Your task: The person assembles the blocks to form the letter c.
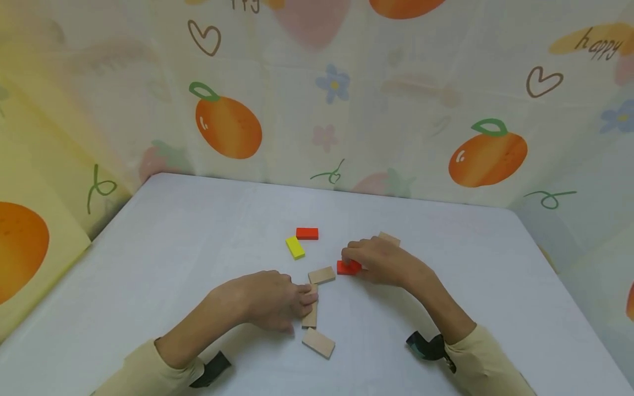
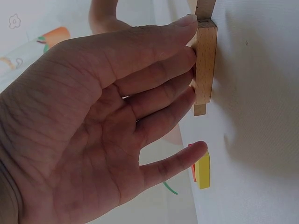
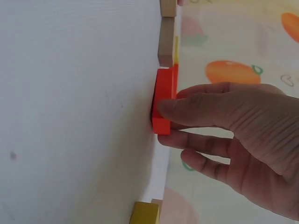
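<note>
The thumb and fingers of your right hand [image 1: 380, 263] are clamped on a red block [image 3: 164, 84], a pinch across it that likely helps you angle it precisely. It sits just beside the upper wooden block [image 1: 323, 274]. Your left hand [image 1: 267, 300] lays fairly straight fingers against the middle wooden block [image 1: 310, 320], little finger apart from the rest, probably to steady that piece. The lower wooden block [image 1: 318, 344] lies askew at its near end, so these three make a crooked line. Farther out on the worktop [image 1: 223, 214], a yellow block [image 1: 295, 248] and a second red block [image 1: 307, 234] lie close together, apparently spare but within reach.
</note>
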Demonstrator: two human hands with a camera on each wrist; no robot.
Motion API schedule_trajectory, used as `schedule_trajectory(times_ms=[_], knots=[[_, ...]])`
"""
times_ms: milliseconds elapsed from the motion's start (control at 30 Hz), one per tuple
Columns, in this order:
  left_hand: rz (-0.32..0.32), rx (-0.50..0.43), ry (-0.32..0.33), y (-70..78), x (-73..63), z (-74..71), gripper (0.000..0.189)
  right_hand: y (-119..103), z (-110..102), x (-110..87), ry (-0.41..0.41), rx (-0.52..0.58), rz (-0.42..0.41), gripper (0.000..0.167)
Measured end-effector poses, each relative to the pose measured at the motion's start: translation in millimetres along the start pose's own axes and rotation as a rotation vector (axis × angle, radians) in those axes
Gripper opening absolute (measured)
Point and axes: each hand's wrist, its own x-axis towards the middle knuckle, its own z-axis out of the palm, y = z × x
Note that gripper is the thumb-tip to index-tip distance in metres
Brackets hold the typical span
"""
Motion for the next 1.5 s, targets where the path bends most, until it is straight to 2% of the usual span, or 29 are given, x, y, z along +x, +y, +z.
schedule_trajectory(times_ms=[300, 633, 1133, 1500], knots=[[0.003, 0.022, -0.002, -0.6, 0.3, -2.2, 0.056, -1.9, 0.4, 3.0, 0.009, 0.005, -0.007, 0.026], [0.015, 0.050, -0.002, -0.1, -0.4, -1.5, 0.056, -3.5, 3.7, 7.4, 0.023, -0.017, -0.044, 0.022], [0.002, 0.010, -0.005, -0.1, 0.1, -0.4, 0.056, -4.3, 3.9, 5.8, 0.018, 0.009, -0.017, 0.024], [0.005, 0.023, -0.006, 0.4, 0.2, 1.1, 0.057, -5.2, 4.1, 3.8, 0.024, 0.008, -0.023, 0.025]])
